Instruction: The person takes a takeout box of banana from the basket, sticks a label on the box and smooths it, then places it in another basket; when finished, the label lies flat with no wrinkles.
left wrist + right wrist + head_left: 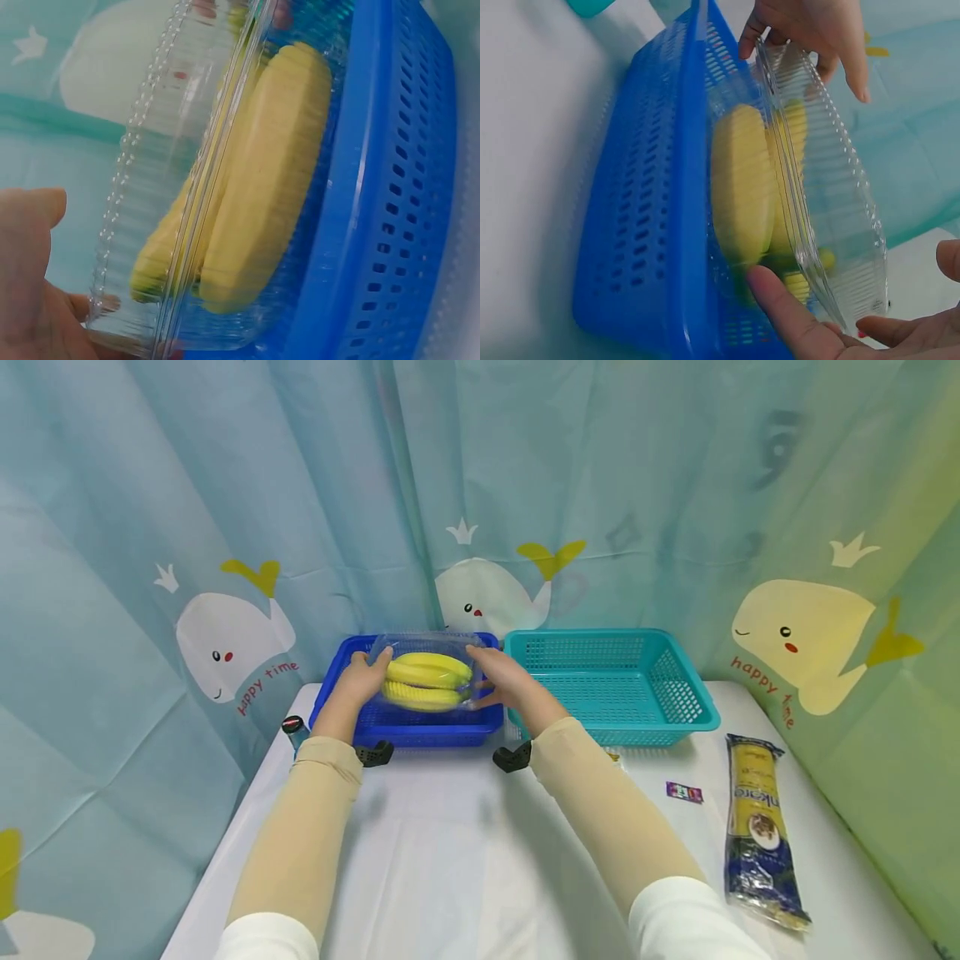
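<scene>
A clear plastic clamshell box (840, 195) with yellow bananas (427, 671) inside is held between both hands over the blue basket (420, 737). My left hand (363, 679) grips its left end, fingers at the edge and thumb up by the top. At the opposite end my right hand (506, 677) holds the box, one fingertip by the seam in the right wrist view. The box is tilted in the wrist views, its ribbed lid (161, 157) facing away from the basket's near wall. Part of the basket's inside is hidden behind it.
A teal basket (622, 737) stands right of the blue one. On the right lie a long yellow-and-blue packet (761, 835) and a small purple packet (684, 792). A dark-capped bottle (294, 727) is at the left edge. Behind hangs a whale-print curtain (360, 485).
</scene>
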`<state>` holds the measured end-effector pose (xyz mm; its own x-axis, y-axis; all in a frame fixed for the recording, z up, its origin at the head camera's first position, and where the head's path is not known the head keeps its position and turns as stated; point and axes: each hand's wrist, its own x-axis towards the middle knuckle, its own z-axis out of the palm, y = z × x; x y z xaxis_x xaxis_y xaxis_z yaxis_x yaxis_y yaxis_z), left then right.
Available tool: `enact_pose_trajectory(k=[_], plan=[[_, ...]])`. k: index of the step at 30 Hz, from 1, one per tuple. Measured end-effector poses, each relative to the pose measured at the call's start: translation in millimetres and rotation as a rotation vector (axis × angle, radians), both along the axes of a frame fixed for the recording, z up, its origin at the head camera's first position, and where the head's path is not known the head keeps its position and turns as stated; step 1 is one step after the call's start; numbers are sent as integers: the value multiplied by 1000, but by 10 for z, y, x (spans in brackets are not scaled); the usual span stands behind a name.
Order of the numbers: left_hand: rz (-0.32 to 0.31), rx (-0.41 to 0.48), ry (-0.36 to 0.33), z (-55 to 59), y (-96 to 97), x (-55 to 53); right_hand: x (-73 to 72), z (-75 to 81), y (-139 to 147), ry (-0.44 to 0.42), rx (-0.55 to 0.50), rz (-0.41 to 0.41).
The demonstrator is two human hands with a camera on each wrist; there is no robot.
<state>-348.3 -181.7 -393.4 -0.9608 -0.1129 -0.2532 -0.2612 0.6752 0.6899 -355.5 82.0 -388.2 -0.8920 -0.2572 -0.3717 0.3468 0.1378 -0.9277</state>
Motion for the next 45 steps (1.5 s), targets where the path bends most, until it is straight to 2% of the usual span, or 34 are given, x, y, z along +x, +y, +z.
enact_pose_trajectory(k=[9, 16, 21, 24, 30, 38, 41, 45], plan=[[-43, 27, 23, 154, 47, 108, 69, 72, 239, 85, 81, 28], [-31, 64, 21, 199, 109, 205, 187, 90, 419, 127, 122, 38], [-35, 121, 63, 221, 142, 317, 295, 109, 542, 167, 140, 31], [-70, 180, 98, 225, 160, 400, 372, 116, 619, 202, 142, 28], [-108, 327, 177, 193, 221, 576, 583, 133, 758, 239, 160, 23], [-63, 410, 263, 72, 333, 800, 885, 148, 870, 297, 149, 10], [-38, 455, 279, 29, 371, 882, 973, 109, 901, 320, 160, 9], [-17, 467, 282, -24, 415, 992, 1092, 16, 940, 337, 168, -16]])
